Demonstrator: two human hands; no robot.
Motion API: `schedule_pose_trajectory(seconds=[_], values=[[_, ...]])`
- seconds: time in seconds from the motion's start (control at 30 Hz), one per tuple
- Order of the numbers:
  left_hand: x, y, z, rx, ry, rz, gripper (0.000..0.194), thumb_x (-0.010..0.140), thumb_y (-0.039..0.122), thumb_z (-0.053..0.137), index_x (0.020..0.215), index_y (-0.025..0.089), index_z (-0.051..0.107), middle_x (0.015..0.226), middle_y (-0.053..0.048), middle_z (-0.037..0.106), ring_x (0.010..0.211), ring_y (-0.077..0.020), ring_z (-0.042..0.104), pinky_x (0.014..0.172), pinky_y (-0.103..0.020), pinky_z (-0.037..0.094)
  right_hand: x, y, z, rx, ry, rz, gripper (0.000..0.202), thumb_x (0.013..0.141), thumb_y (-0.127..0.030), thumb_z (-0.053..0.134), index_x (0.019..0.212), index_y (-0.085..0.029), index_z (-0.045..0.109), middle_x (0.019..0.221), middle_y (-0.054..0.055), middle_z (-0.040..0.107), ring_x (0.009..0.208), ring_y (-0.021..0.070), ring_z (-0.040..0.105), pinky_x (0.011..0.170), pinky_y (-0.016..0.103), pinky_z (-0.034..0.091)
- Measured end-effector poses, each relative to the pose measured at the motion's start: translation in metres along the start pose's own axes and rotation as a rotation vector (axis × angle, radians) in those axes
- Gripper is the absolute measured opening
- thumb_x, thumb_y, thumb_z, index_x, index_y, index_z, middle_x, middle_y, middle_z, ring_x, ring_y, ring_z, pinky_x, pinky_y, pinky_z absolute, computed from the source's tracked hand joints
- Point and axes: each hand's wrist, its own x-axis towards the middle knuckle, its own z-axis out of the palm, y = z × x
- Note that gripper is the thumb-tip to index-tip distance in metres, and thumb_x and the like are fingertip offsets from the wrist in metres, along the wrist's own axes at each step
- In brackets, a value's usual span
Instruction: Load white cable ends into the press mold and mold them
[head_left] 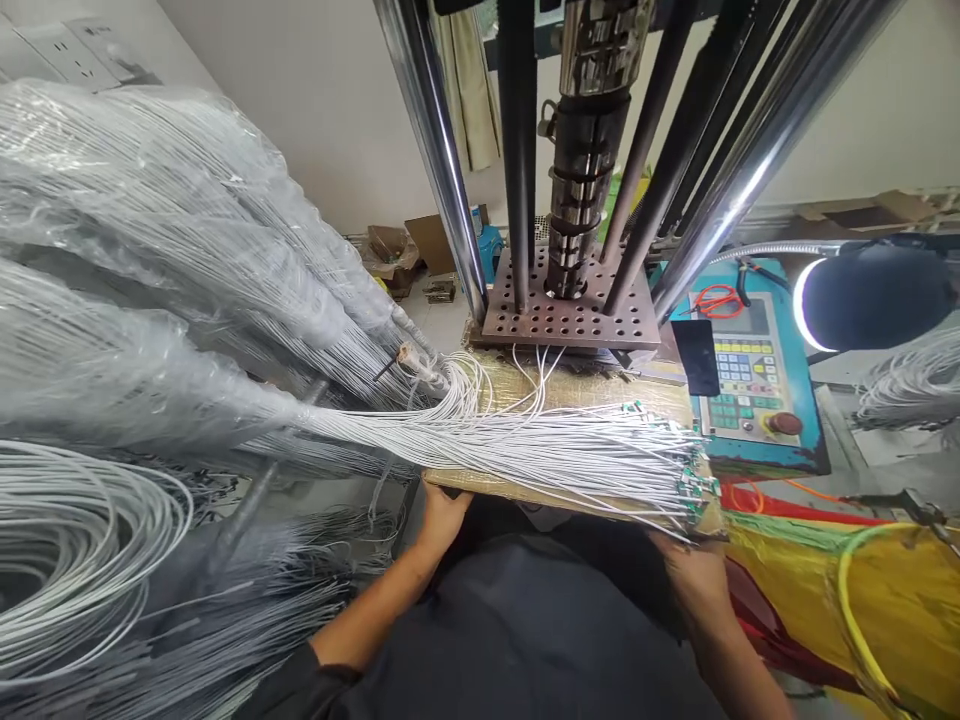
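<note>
A thick bundle of white cables (480, 445) lies across a tan, tape-covered board (540, 487); small green tips show at the right ends. At the board's front left corner my left hand (448, 508) grips the edge, with its fingers partly hidden beneath. My right hand (694, 575) holds the front right edge, below the cable ends, and most of its fingers are out of sight. Behind the bundle, a few cables run in under a perforated metal plate (517, 322) of an upright machine.
Plastic-wrapped cable bundles (150, 220) crowd the left, above a loose white coil (82, 560). To the right stand a teal control panel (780, 440) with orange-handled scissors (716, 300) on top, a lit round lamp (870, 300) and yellow sheeting (885, 600). Steel columns (439, 150) rise behind the board.
</note>
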Motion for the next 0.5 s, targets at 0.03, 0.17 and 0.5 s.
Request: schedule_pose_trajectory(seconds=[0.03, 0.17, 0.5], values=[[0.0, 0.008, -0.016, 0.072, -0.093, -0.028, 0.069, 0.072, 0.041, 0.078, 0.127, 0.017, 0.046, 0.132, -0.016, 0.064, 0.124, -0.0269, 0.062, 0.109, -0.042, 0.047, 0.001, 0.0, -0.013, -0.019, -0.051, 0.054, 0.082, 0.064, -0.047, 0.083, 0.138, -0.025, 0.054, 0.132, 0.01, 0.068, 0.13, 0.0361, 0.059, 0.116, 0.056, 0.041], [0.006, 0.071, -0.083, 0.549, -0.627, -0.118, 0.043, 0.084, 0.049, 0.07, 0.111, 0.016, 0.067, 0.093, -0.008, 0.076, 0.09, -0.0282, 0.072, 0.085, -0.04, 0.055, 0.02, -0.004, -0.103, -0.191, -0.287, 0.215, 0.067, 0.052, -0.05, 0.086, 0.114, -0.03, 0.073, 0.111, 0.012, 0.077, 0.108, 0.0428, 0.07, 0.096, 0.06, 0.057], [0.028, 0.222, 0.127, 0.892, -0.82, 1.026, 0.024, 0.095, 0.021, 0.055, 0.114, 0.012, 0.067, 0.112, -0.017, 0.065, 0.11, -0.0291, 0.059, 0.096, -0.041, 0.049, 0.178, -0.132, -0.054, -0.882, -0.261, -0.808, 0.043, 0.09, -0.038, 0.048, 0.121, -0.018, 0.071, 0.13, 0.017, 0.066, 0.123, 0.0355, 0.061, 0.11, 0.053, 0.047]])
